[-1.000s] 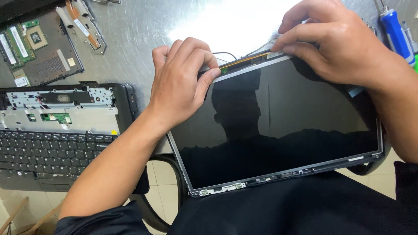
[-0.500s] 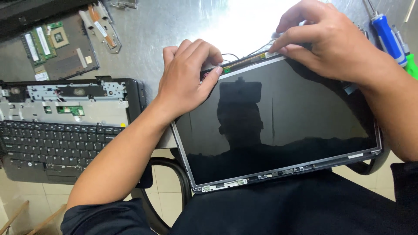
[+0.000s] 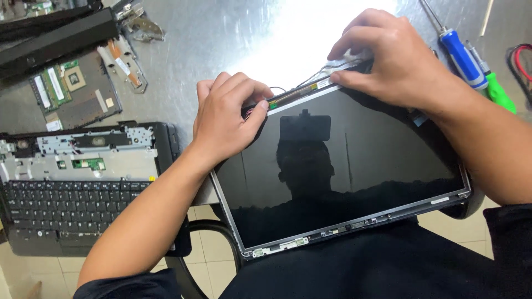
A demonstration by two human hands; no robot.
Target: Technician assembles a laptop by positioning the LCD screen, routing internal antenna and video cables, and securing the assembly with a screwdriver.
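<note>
1. The bare, glossy black laptop display panel in its thin metal frame (image 3: 338, 177) lies tilted from my lap onto the grey metal table (image 3: 221, 39).
2. My left hand (image 3: 227, 119) pinches its top-left corner; my right hand (image 3: 393, 58) clamps the top edge over thin wires (image 3: 313, 75).
3. I judge it light, stiff, fragile: hold the frame edges only.
4. My fingertips and the top-right corner are hidden.
5. A dismantled black laptop base with keyboard (image 3: 72, 188) sits left; blue-handled and green-handled screwdrivers (image 3: 471, 63) lie right.

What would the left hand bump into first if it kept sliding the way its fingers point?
The left hand points right along the top edge of the screen panel. It would probably meet the thin green strip there first, then the right hand.
</note>
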